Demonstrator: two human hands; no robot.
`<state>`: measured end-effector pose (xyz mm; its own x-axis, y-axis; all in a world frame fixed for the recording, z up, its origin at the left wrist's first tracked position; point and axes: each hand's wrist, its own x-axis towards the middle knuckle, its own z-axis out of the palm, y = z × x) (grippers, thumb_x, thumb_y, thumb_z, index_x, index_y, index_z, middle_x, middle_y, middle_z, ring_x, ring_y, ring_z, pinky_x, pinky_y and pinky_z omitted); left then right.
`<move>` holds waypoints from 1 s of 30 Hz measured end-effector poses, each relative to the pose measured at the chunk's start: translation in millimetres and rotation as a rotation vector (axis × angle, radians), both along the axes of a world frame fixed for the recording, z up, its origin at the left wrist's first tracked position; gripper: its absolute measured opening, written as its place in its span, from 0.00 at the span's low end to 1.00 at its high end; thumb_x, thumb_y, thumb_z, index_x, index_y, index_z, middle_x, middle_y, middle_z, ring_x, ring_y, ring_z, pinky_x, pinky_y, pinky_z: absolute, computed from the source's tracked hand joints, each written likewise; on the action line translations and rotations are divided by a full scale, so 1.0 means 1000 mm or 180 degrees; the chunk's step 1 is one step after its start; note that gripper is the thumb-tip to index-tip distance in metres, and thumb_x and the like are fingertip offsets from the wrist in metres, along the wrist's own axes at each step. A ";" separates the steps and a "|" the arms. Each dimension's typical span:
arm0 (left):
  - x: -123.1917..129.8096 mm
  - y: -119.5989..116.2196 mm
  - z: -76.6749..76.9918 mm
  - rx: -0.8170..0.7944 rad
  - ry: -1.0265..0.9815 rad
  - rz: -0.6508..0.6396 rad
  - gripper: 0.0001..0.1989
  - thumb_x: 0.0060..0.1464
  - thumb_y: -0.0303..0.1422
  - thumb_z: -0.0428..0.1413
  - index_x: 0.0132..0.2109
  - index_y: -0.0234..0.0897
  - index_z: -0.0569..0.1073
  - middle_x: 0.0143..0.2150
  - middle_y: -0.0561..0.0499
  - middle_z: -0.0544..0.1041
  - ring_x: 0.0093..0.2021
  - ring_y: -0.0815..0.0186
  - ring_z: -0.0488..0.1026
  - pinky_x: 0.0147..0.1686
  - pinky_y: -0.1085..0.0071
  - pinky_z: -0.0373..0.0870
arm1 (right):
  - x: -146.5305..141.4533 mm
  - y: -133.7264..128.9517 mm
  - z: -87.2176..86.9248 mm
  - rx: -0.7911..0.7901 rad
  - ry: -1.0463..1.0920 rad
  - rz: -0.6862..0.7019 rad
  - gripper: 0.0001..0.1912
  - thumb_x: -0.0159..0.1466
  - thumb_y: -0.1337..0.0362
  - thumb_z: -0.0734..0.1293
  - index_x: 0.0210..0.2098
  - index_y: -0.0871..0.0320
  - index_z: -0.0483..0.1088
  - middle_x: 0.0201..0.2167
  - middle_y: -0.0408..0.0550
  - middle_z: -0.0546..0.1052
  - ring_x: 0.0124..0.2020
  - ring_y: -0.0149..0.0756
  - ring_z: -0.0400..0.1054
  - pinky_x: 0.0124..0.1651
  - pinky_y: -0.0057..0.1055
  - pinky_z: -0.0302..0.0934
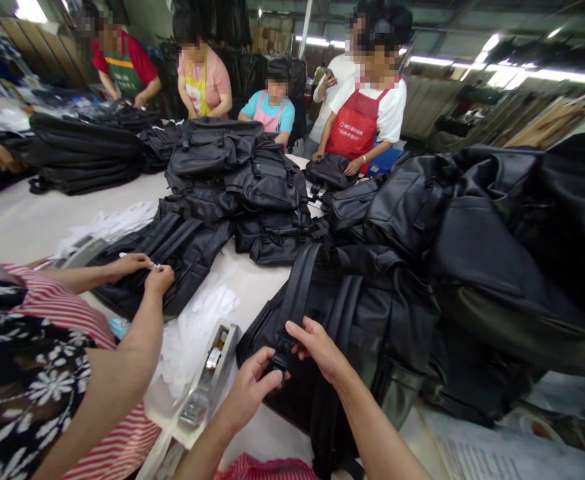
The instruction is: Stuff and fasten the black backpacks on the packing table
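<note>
A black backpack [367, 313] lies in front of me with its straps upward. My left hand [252, 390] pinches a small black plastic buckle [279, 362] between thumb and fingers. Just right of it, my right hand [320, 347] has its fingers curled at the lower end of a padded shoulder strap [297, 293], the thumb lying on it. The exact grip of the right fingertips is partly hidden against the black material.
Black bags are heaped at the middle [237, 173] and right [497, 240]. Left of me a tape dispenser [205, 380] stands by white paper strips [197, 313]. A neighbour's hands [147, 267] work on another backpack [192, 260]. Several people stand across the table [137, 187].
</note>
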<state>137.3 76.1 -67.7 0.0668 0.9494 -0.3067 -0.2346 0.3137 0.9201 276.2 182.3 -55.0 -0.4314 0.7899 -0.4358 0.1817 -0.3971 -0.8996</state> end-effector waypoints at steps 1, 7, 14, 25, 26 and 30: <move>0.001 0.000 0.001 0.0012 0.0028 0.0004 0.15 0.48 0.41 0.58 0.39 0.36 0.70 0.33 0.52 0.73 0.35 0.67 0.69 0.35 0.73 0.66 | -0.001 -0.001 0.001 -0.0007 0.0014 0.0083 0.24 0.53 0.43 0.70 0.32 0.59 0.69 0.24 0.42 0.72 0.23 0.27 0.64 0.21 0.21 0.56; 0.005 0.005 -0.002 -0.0032 0.0276 0.0244 0.13 0.52 0.40 0.54 0.40 0.36 0.69 0.27 0.55 0.71 0.25 0.72 0.64 0.28 0.74 0.61 | -0.010 -0.007 -0.006 0.0195 0.0153 -0.0331 0.23 0.54 0.45 0.69 0.31 0.60 0.71 0.24 0.42 0.72 0.20 0.27 0.63 0.19 0.23 0.58; 0.012 0.009 -0.010 -0.0136 0.0383 0.0670 0.24 0.51 0.41 0.53 0.54 0.36 0.65 0.23 0.59 0.66 0.22 0.73 0.59 0.24 0.74 0.56 | -0.015 -0.007 -0.016 0.0229 0.0184 -0.0798 0.26 0.52 0.42 0.70 0.33 0.61 0.72 0.25 0.45 0.74 0.21 0.30 0.65 0.19 0.24 0.63; 0.008 -0.001 -0.020 0.0116 0.0793 0.0420 0.25 0.55 0.41 0.50 0.57 0.36 0.67 0.25 0.57 0.67 0.25 0.72 0.59 0.27 0.73 0.57 | -0.025 -0.007 -0.030 -0.0346 0.0116 -0.1319 0.25 0.46 0.43 0.71 0.28 0.59 0.66 0.18 0.39 0.68 0.15 0.25 0.59 0.14 0.21 0.55; 0.010 -0.002 -0.020 0.0095 0.0794 0.0415 0.24 0.55 0.41 0.50 0.57 0.36 0.67 0.25 0.57 0.66 0.25 0.72 0.60 0.27 0.74 0.57 | -0.026 -0.008 -0.032 -0.0240 0.0040 -0.1296 0.25 0.47 0.44 0.70 0.28 0.59 0.66 0.18 0.39 0.67 0.15 0.26 0.59 0.14 0.22 0.55; 0.013 0.002 -0.022 -0.0147 0.0701 0.0636 0.24 0.56 0.42 0.50 0.57 0.37 0.62 0.23 0.59 0.65 0.23 0.72 0.60 0.24 0.75 0.55 | -0.026 -0.009 -0.032 0.0318 -0.0115 -0.1141 0.21 0.54 0.45 0.66 0.30 0.59 0.68 0.19 0.39 0.67 0.17 0.28 0.61 0.17 0.24 0.58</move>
<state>150.0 78.0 -89.9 -0.1928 0.9218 -0.3363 -0.0923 0.3241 0.9415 250.4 172.9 -87.0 -0.1055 0.9274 -0.3588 0.0795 -0.3518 -0.9327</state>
